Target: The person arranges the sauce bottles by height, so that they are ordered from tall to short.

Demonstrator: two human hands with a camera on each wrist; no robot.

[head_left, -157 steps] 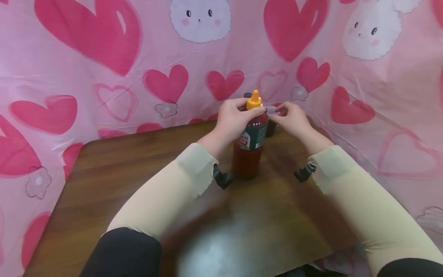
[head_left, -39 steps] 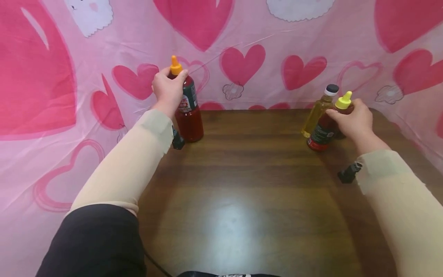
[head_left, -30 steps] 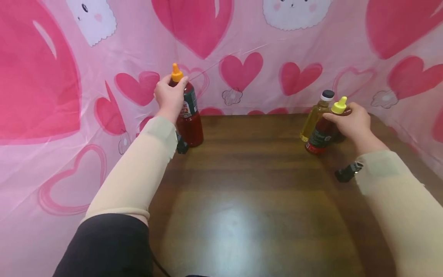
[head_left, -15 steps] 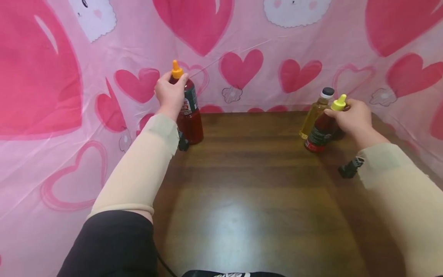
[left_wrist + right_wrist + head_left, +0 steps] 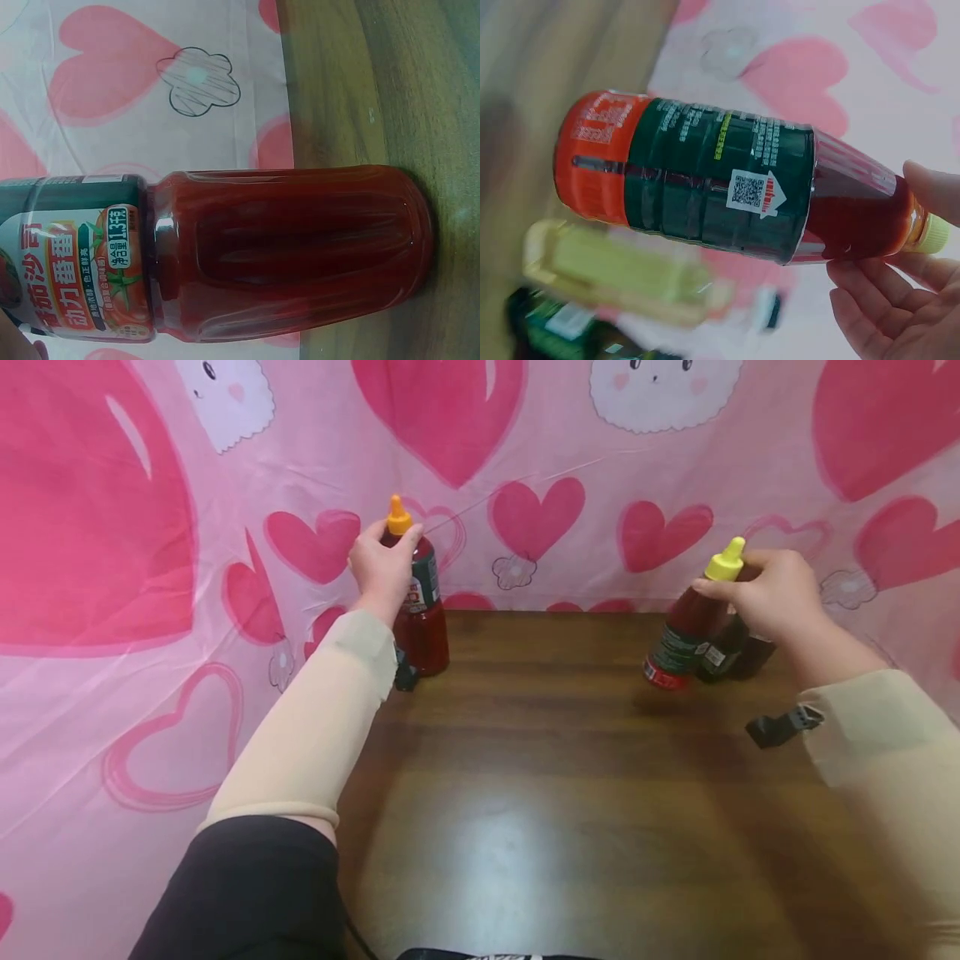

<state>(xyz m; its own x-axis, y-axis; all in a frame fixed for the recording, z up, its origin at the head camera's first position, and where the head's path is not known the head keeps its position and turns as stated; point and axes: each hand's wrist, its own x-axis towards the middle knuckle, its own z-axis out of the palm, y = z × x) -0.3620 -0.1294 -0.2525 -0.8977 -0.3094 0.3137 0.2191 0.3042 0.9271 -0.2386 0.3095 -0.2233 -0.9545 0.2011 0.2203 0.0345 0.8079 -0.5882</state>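
Note:
My left hand (image 5: 381,568) grips the neck of a large ketchup bottle (image 5: 423,639) with an orange nozzle cap. This bottle stands upright at the back left, and its label shows tomatoes in the left wrist view. On the right, my right hand (image 5: 787,597) holds a smaller red sauce bottle (image 5: 720,180) by its neck, just under the yellow nozzle cap (image 5: 725,560). That bottle leans, its base to the left, and appears lifted off the table. Thumb and fingers lie on opposite sides of its neck in the right wrist view.
Behind the yellow-capped bottle stand a dark bottle (image 5: 720,652) and another dark container (image 5: 753,656). A pale oil bottle (image 5: 622,274) shows blurred in the right wrist view. A pink heart-print cloth (image 5: 555,577) hangs along the back of the wooden table (image 5: 525,735).
Earlier, both hands were at the orange-capped bottle; it now stands at the left. My right hand has since gripped the yellow-capped bottle and, in the last half second, raised and tilted it.

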